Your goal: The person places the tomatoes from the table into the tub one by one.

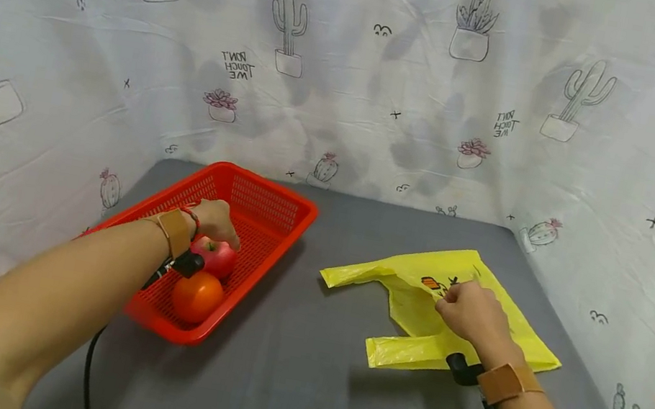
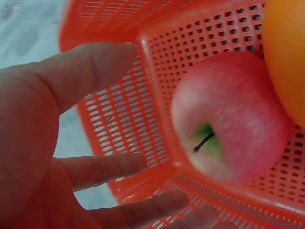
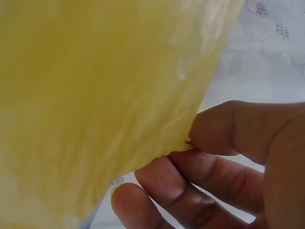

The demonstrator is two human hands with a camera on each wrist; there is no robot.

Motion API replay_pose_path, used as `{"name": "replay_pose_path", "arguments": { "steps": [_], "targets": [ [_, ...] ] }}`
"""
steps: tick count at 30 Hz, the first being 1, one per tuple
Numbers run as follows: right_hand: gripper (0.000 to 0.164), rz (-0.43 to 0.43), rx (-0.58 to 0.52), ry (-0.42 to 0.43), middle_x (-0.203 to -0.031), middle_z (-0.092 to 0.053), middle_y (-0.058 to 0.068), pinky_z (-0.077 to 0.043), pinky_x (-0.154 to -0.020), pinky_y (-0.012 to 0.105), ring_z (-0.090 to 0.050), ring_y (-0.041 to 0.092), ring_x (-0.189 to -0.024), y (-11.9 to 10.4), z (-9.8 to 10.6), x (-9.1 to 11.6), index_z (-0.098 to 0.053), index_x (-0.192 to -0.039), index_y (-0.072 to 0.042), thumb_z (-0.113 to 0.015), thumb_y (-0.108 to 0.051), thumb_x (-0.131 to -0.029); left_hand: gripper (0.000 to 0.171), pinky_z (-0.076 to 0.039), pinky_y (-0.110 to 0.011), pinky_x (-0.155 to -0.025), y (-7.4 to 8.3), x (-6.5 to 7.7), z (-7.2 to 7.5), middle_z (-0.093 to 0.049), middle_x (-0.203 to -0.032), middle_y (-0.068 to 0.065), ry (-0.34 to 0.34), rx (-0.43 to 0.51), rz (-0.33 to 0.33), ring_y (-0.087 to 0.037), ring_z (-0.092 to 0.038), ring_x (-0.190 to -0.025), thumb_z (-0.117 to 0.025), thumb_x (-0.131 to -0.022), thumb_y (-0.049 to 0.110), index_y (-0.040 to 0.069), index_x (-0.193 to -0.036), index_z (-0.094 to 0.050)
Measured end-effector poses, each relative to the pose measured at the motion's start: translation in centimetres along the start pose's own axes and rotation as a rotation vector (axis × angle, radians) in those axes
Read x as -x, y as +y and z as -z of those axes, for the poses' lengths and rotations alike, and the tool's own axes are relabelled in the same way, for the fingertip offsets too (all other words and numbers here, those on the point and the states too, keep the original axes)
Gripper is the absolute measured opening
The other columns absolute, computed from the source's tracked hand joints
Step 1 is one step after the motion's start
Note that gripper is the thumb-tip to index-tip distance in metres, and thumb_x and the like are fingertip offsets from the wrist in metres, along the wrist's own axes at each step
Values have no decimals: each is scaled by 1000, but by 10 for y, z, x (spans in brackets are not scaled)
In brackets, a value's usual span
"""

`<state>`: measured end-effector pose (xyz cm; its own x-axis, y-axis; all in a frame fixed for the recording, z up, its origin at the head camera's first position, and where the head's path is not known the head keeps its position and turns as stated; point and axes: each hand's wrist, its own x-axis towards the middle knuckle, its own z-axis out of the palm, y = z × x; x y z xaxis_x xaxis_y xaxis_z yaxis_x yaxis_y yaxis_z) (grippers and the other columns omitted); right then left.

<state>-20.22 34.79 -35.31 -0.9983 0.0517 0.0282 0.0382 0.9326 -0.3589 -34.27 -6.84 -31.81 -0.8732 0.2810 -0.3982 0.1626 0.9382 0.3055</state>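
Over the red plastic basket (image 1: 265,259), my left hand (image 1: 213,217) reaches in above a red apple (image 1: 215,258). In the left wrist view its thumb and fingers are spread apart, and the apple (image 2: 228,119) lies beyond them with its stem showing. An orange (image 1: 197,296) sits beside the apple in the basket. On the right, my right hand (image 1: 473,311) pinches the upper layer of a yellow plastic bag (image 1: 454,267) between thumb and forefinger. The bag's mouth gapes toward the left, with its two handles pointing that way.
A grey tabletop (image 1: 297,375) lies beneath the basket and bag. White cloth (image 1: 360,57) printed with cactus drawings hangs behind and along both sides. A black cable (image 1: 88,367) runs down below my left forearm.
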Motion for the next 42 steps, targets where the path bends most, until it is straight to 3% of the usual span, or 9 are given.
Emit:
{"name": "replay_pose_path", "arguments": {
  "steps": [6, 10, 13, 15, 18, 23, 27, 35, 42],
  "targets": [
    [34, 8, 15, -4, -49, -28, -4, -24, -44, 25, -28, 11, -44, -5, -2, 2, -48, -53, -15, -56, -14, -87, 29, -34, -24, -51, -13, 3, -16, -45, -58, 1, 7, 11, 7, -12, -40, -51, -72, -83, 26, 2, -78, -58],
    [26, -2, 25, -27, -52, -40, -2, -29, -45, 26, -38, 14, -47, -8, -3, 4, -61, -62, -13, -57, -16, -87, 41, -33, -22, -49, -19, 7, -28, -46, -57, 0, 16, -52, 9, -11, -39, -49, -72, -83, 28, -8, -98, -58],
    [21, -13, 31, -33, -55, -47, 0, -32, -45, 28, -42, 16, -49, -10, -3, 5, -66, -68, -12, -58, -16, -87, 59, -38, -25, -52, -23, 10, -37, -57, -73, -11, 27, -71, 20, -17, -48, -59, -75, -80, 28, -13, -115, -51],
    [20, -14, 35, -34, -57, -50, 1, -33, -46, 28, -43, 16, -49, -11, -3, 6, -68, -71, -11, -58, -17, -88, 62, -44, -29, -58, -25, 11, -40, -60, -88, -20, 38, -70, 41, -24, -55, -70, -77, -77, 29, -12, -115, -50],
    [21, -7, 38, -26, -56, -48, 0, -32, -45, 28, -42, 16, -49, -11, -3, 9, -67, -69, -11, -58, -17, -88, 68, -49, -37, -65, -26, 14, -42, -56, -105, -32, 50, -31, 52, -36, -57, -85, -78, -75, 28, -13, -119, -47],
    [24, 4, 39, -18, -52, -42, -1, -30, -44, 27, -39, 14, -47, -11, -3, 13, -63, -64, -12, -58, -16, -87, 52, -49, -37, -59, -28, 21, -39, -55, -91, -24, 95, 120, 49, -33, -56, -77, -76, -75, 25, -9, -106, -51],
    [25, 12, 50, -6, -51, -40, -2, -28, -44, 26, -37, 14, -46, -12, -3, 13, -63, -63, -13, -58, -16, -87, 44, -53, -37, -54, -26, 27, -25, -53, -90, -22, 166, 228, 45, -35, -52, -82, -75, -75, 29, -6, -92, -55],
    [32, 14, 64, 4, -48, -30, -3, -25, -43, 25, -29, 12, -43, -15, 1, 12, -59, -56, -13, -57, -15, -87, 61, -55, -36, -62, 6, 48, 10, -54, -115, -25, 218, 351, -19, -33, -60, -88, -72, -81, 38, -5, -120, -51],
    [29, 5, 65, 7, -48, -33, -3, -27, -44, 26, -32, 12, -44, -15, 8, 11, -62, -59, -12, -57, -17, -87, 56, -52, -32, -63, 57, 66, 12, -59, -110, -15, 284, 386, -127, -29, -56, -92, -70, -80, 43, 4, -117, -54]
  ]
}}
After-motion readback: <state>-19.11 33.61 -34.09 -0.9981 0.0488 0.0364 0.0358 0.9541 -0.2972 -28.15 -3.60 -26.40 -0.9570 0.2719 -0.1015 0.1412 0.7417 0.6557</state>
